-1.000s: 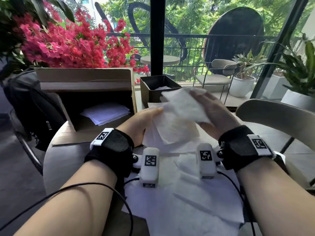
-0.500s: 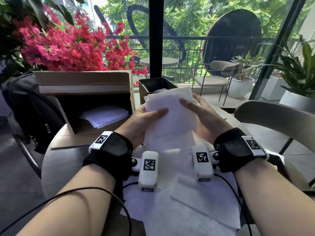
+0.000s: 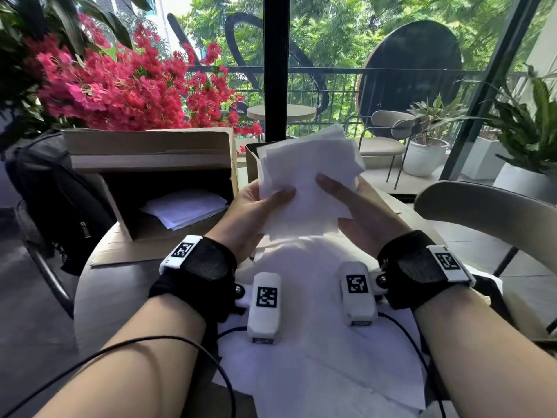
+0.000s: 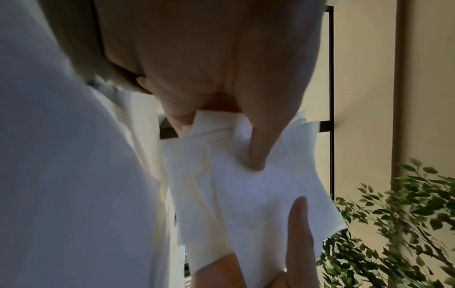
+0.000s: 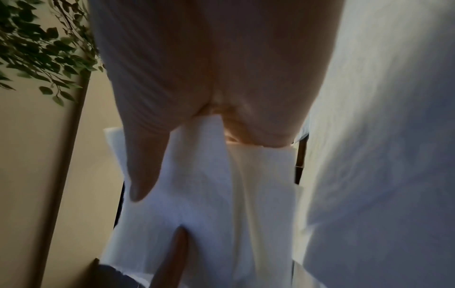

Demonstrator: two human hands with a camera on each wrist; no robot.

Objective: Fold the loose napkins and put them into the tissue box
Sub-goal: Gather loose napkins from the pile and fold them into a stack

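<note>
Both hands hold a white folded napkin [image 3: 307, 173] upright above the table, in front of the dark tissue box [image 3: 251, 159], which it mostly hides. My left hand [image 3: 259, 203] pinches its left edge, thumb on the near face. My right hand [image 3: 346, 197] pinches the right edge the same way. In the left wrist view the napkin [image 4: 246, 187] shows several layers under the thumb; in the right wrist view the napkin [image 5: 209, 185] hangs between thumb and fingers. Loose white napkins [image 3: 316, 357] lie spread on the round table under my wrists.
A cardboard box [image 3: 150, 158] lying on its side at the left holds a stack of white napkins [image 3: 185, 208]. A black bag [image 3: 45, 191] sits on a chair at far left, red flowers [image 3: 120, 89] behind. A beige chair [image 3: 488, 206] stands at right.
The napkin was being folded over by the right hand; now both hands have raised it higher and further forward, upright, gripping it by both side edges.
</note>
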